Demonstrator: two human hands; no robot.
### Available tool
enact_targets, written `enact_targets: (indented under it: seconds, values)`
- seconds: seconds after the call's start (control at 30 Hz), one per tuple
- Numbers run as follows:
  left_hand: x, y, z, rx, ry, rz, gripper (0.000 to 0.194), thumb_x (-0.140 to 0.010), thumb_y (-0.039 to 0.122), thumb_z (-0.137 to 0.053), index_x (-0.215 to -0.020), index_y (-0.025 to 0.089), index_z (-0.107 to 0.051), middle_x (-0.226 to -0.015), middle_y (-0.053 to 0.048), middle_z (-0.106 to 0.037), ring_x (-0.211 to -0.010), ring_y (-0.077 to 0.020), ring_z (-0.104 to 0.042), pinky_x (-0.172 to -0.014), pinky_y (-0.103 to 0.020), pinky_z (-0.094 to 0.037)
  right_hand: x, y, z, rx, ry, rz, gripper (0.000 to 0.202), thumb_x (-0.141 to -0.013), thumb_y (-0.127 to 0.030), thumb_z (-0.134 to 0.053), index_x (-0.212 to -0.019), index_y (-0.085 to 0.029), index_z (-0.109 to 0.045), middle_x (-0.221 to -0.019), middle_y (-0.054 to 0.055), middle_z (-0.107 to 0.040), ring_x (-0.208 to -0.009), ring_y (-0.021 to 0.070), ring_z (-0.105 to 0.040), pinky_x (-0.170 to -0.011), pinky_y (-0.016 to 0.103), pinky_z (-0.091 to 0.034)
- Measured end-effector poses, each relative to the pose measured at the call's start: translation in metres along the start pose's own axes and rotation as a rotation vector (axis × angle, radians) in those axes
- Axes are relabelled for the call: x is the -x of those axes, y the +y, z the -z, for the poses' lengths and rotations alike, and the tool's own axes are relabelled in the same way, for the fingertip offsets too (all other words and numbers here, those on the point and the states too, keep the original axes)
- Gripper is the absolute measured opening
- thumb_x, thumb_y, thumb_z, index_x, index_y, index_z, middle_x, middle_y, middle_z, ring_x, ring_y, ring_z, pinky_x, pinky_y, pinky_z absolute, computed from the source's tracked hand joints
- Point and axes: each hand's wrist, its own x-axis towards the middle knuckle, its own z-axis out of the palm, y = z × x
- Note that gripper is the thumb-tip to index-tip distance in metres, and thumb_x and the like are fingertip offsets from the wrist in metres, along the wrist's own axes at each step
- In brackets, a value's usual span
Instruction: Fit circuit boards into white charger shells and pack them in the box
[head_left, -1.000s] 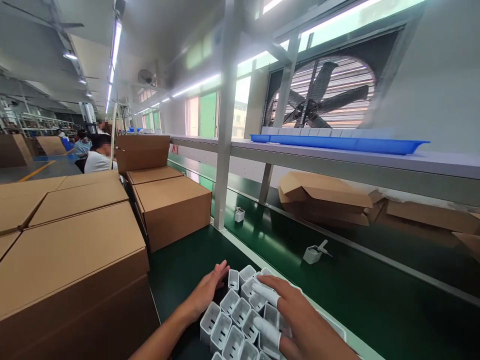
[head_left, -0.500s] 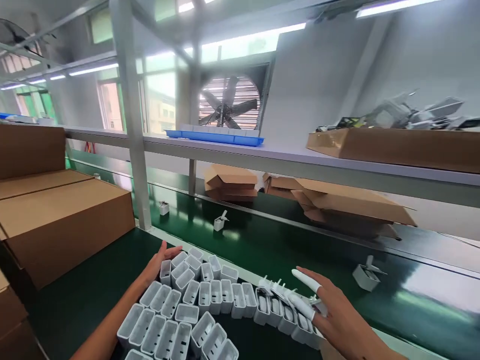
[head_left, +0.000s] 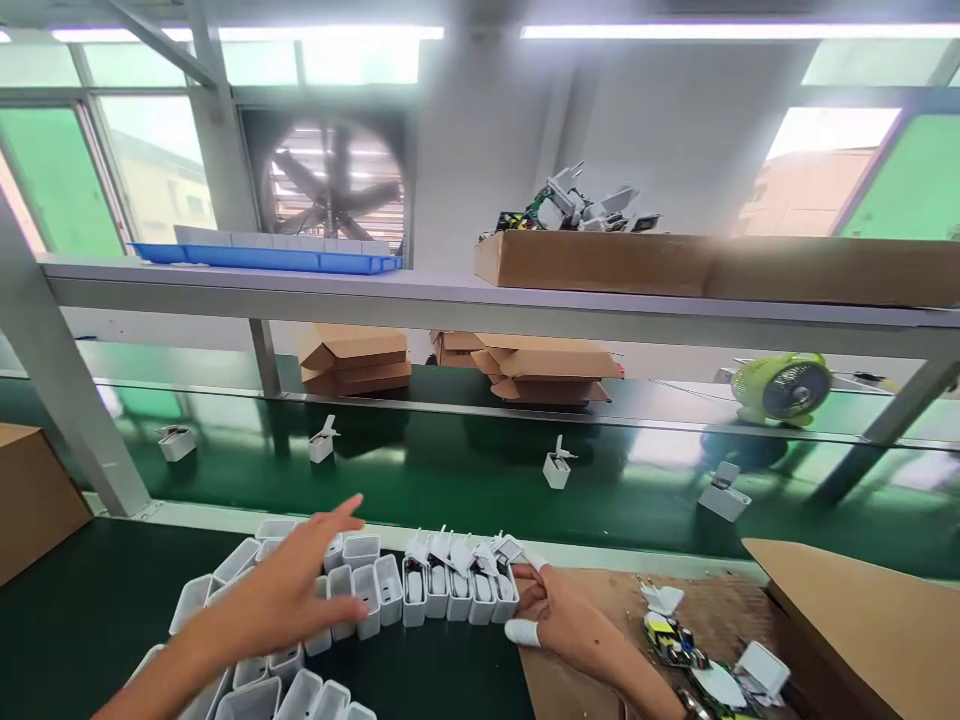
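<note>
Your right hand (head_left: 551,610) touches the end of a row of filled white housings (head_left: 460,585) — your left hand (head_left: 289,590), fingers spread, is over the empty housings (head_left: 247,650). Green belt (head_left: 442,480) beyond; circuit boards (head_left: 697,660) on cardboard (head_left: 592,600), right.

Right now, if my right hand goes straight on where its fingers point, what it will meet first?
Most likely the filled white case at the row's end, beside your right hand. The fingers look very close to it, maybe already touching; depth is unclear here.
</note>
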Motion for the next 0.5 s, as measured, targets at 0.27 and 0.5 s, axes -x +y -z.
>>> enact_targets:
  seconds: [0.27, 0.5]
  values:
    - [-0.055, 0.05, -0.095, -0.142, -0.185, 0.101, 0.123, -0.063, 0.021, -0.082, -0.168, 0.01, -0.018, -0.142, -0.023, -0.064, -0.134, -0.0419, -0.056, -0.111, -0.051, -0.046, -0.005, -0.007, -0.032, -0.371, 0.004, 0.111, 0.069, -0.069, -0.012, -0.06, -0.137, -0.022, -0.057, -0.11, 0.006, -0.077, -0.092, 0.0239, -0.075, -0.082, 0.034, -0.061]
    - [-0.059, 0.065, -0.11, 0.008, -0.181, 0.09, 0.121, -0.068, 0.024, -0.074, -0.17, 0.016, -0.01, -0.142, -0.018, -0.061, -0.14, -0.0359, -0.053, -0.116, -0.048, -0.041, 0.01, 0.026, -0.003, -0.443, 0.103, 0.067, 0.075, -0.066, -0.016, -0.066, -0.14, -0.022, -0.056, -0.129, 0.01, -0.072, -0.111, 0.0277, -0.071, -0.108, 0.046, -0.054]
